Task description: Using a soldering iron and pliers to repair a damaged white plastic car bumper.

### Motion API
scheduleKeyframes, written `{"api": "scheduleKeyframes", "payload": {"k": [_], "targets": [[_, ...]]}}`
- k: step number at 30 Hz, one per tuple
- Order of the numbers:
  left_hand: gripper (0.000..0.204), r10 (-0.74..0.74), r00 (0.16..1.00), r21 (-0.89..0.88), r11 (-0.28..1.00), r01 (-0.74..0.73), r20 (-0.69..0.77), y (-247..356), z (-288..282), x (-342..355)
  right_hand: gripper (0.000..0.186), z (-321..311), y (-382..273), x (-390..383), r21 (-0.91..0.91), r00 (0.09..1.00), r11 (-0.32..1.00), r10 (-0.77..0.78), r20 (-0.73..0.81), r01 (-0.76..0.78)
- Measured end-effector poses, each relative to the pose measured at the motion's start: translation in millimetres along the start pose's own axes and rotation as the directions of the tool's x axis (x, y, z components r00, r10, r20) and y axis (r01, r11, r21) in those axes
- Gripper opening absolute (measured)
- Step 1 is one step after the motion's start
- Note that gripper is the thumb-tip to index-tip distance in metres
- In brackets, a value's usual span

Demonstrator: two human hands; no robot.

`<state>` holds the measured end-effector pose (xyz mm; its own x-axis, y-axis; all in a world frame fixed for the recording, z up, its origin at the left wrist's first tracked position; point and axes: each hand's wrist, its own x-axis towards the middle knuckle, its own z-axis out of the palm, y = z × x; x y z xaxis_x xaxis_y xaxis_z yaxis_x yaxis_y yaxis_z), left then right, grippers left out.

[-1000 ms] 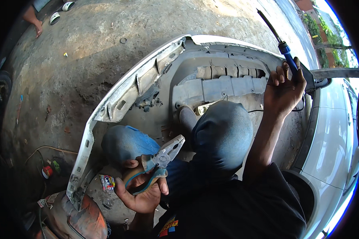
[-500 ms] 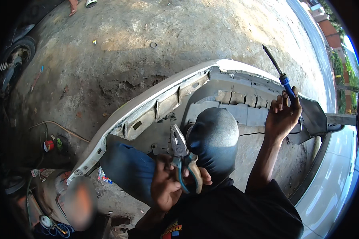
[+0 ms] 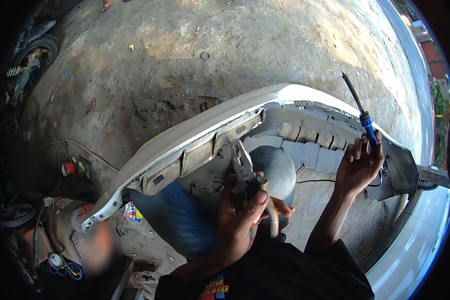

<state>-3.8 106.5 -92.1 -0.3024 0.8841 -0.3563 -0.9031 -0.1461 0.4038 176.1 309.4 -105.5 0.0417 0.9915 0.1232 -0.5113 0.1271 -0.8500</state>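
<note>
My left hand [image 3: 237,225] is wrapped round a pair of pliers [image 3: 243,166], thumb across the handles, jaws pointing up and away. My right hand [image 3: 357,167], raised to the right, grips a soldering iron [image 3: 369,131] by its blue handle, with the dark metal tip upward. The iron's black cord [image 3: 317,180] trails below that hand. A white car bumper [image 3: 195,125] lies across in front of me with its inner side toward me. The pliers are held above its inner side; whether they touch it I cannot tell.
My knees, one in blue jeans [image 3: 172,220], are within the bumper's curve. A rusty tank [image 3: 62,227] with a pressure gauge [image 3: 55,260] stands at the lower left. A motorbike wheel [image 3: 37,52] is at the upper left; a pale car body [image 3: 412,240] is on the right.
The view has shifted slightly. My left hand has moved right and a little up with the pliers, its thumb now across the handles. My right hand still holds the soldering iron raised.
</note>
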Motion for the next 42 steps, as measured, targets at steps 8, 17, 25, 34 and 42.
{"api": "scheduleKeyframes", "payload": {"k": [8,17,25,34,42], "targets": [[0.034,-0.147,0.989,0.058,0.987,0.148,-0.025,6,39,26,0.044,-3,-7,6,-0.015,0.999,1.0,-0.003,-0.035,0.003],[0.04,-0.085,0.994,0.043,0.995,0.088,-0.07,5,59,47,0.044,4,-3,14,-0.029,1.0,1.0,0.001,0.009,-0.001],[0.058,-0.11,0.993,-0.029,0.994,0.109,-0.041,-16,58,51,0.043,6,-6,22,0.015,0.996,1.0,0.008,0.087,-0.009],[0.062,-0.151,0.988,0.012,0.988,0.151,-0.026,-12,57,55,0.045,4,-3,29,0.027,0.991,0.999,0.022,0.133,-0.026],[0.059,-0.127,0.989,-0.048,0.991,0.124,-0.077,-13,58,55,0.043,6,-1,28,0.057,0.985,0.997,0.042,0.166,-0.052]]}}
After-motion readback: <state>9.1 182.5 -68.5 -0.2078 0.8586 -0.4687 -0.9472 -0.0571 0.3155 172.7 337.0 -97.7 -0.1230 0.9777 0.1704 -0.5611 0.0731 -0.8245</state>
